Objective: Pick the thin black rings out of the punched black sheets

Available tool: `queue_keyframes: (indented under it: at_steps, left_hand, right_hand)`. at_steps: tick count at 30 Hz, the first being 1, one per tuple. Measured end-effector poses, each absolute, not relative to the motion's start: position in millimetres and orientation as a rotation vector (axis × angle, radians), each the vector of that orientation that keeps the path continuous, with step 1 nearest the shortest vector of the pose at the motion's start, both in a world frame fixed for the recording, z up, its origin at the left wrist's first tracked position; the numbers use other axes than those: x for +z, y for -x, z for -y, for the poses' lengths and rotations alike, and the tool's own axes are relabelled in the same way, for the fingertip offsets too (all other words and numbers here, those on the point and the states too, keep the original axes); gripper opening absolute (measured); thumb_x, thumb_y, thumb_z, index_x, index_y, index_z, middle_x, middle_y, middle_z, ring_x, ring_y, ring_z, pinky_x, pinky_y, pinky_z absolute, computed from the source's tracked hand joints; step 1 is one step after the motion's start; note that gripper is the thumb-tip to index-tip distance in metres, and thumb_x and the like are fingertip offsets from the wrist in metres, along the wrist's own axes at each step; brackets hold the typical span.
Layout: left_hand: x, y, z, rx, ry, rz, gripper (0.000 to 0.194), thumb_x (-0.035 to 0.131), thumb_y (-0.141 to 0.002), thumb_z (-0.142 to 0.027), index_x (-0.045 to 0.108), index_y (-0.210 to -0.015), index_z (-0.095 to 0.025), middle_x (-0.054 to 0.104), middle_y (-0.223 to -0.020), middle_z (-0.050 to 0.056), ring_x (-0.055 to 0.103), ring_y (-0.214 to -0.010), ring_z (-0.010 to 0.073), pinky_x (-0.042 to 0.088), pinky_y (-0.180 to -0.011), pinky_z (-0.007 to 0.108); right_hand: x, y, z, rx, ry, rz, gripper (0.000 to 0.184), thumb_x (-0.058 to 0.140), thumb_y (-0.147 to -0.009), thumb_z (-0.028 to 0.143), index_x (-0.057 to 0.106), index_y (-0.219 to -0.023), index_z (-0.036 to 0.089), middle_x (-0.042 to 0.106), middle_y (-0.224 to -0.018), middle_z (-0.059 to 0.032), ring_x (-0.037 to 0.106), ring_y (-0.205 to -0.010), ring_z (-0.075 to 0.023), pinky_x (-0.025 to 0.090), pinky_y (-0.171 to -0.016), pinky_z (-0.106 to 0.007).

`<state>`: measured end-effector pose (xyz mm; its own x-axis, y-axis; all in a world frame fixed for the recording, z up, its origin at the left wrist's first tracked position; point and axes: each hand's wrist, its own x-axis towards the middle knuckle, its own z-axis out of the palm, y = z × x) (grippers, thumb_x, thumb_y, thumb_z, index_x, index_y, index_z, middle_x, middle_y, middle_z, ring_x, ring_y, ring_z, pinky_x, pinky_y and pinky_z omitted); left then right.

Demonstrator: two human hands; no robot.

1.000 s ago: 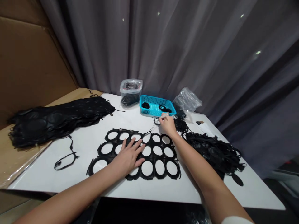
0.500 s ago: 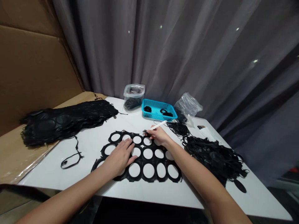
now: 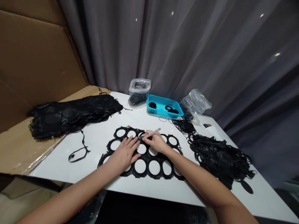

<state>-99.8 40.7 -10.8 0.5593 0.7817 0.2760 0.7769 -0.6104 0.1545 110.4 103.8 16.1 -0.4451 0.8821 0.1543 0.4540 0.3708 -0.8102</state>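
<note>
A black rubber-like sheet [image 3: 147, 166] with rows of round holes lies flat on the white table. My left hand [image 3: 123, 154] rests palm down on its left part, fingers stretched and spread. Beside those fingertips, my right hand [image 3: 156, 142] is closed around a slim white pen-like tool [image 3: 153, 133]. The tool slants down to the left, with its lower end at a hole in the sheet's far row. Its tip is too small to make out, and my fingers cover part of that hole's rim.
Stacked black sheets [image 3: 77, 115] lie on the left near cardboard [image 3: 35, 59]. At the back stand a clear tub [image 3: 139, 91], a blue basket [image 3: 164, 110] with black rings, and a plastic bag [image 3: 196, 101]. A heap of black scraps [image 3: 219, 157] lies right; a black loop [image 3: 78, 159] lies left.
My right hand has moved left along the sheet's far row with the white tool, closer to my left hand. The left hand stays flat on the sheet. The whole view has shifted slightly.
</note>
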Motion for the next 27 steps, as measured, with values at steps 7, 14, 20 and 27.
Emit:
queue_keyframes:
  at_steps: [7, 14, 20, 27]
  left_hand:
    - [-12.8, 99.7, -39.2, 0.476, -2.751, -1.393, 0.051, 0.052, -0.100, -0.042, 0.051, -0.144, -0.016, 0.051, -0.150, 0.014, 0.042, -0.143, 0.0341, 0.035, -0.114, 0.059]
    - [-11.6, 98.8, -37.9, 0.463, -2.747, -1.408, 0.049, 0.052, -0.100, -0.042, 0.052, -0.143, -0.019, 0.051, -0.150, 0.013, 0.043, -0.143, 0.0332, 0.034, -0.114, 0.058]
    - [-2.0, 108.8, -35.6, 0.575, -2.793, -1.481, 0.054, 0.056, -0.097, -0.045, 0.055, -0.139, -0.010, 0.051, -0.149, 0.020, 0.045, -0.140, 0.0350, 0.042, -0.111, 0.051]
    - [-10.5, 128.2, -26.4, 0.549, -2.782, -1.686, 0.049, 0.051, -0.099, -0.044, 0.059, -0.134, -0.009, 0.057, -0.141, 0.022, 0.053, -0.133, 0.0374, 0.045, -0.106, 0.054]
  right_hand:
    - [0.5, -109.2, -97.8, 0.328, 0.938, 2.491, 0.013, 0.047, -0.095, 0.016, 0.057, -0.088, 0.020, 0.066, -0.090, -0.0079, 0.056, -0.087, -0.0220, 0.040, -0.080, -0.032]
    - [29.7, -136.7, -172.2, 0.126, 1.534, 1.974, 0.016, 0.045, -0.086, 0.012, 0.048, -0.074, 0.022, 0.055, -0.070, -0.0039, 0.049, -0.069, -0.0212, 0.032, -0.067, -0.031]
    - [37.9, -124.8, -180.6, 0.697, 1.519, 1.803, 0.020, 0.058, -0.075, 0.023, 0.043, -0.063, 0.023, 0.051, -0.059, 0.0026, 0.049, -0.060, -0.0161, 0.033, -0.060, -0.027]
    - [20.3, -73.8, -134.5, 1.113, 1.172, 1.961, 0.019, 0.063, -0.077, 0.034, 0.051, -0.070, 0.021, 0.058, -0.065, 0.0036, 0.053, -0.064, -0.0142, 0.038, -0.061, -0.024]
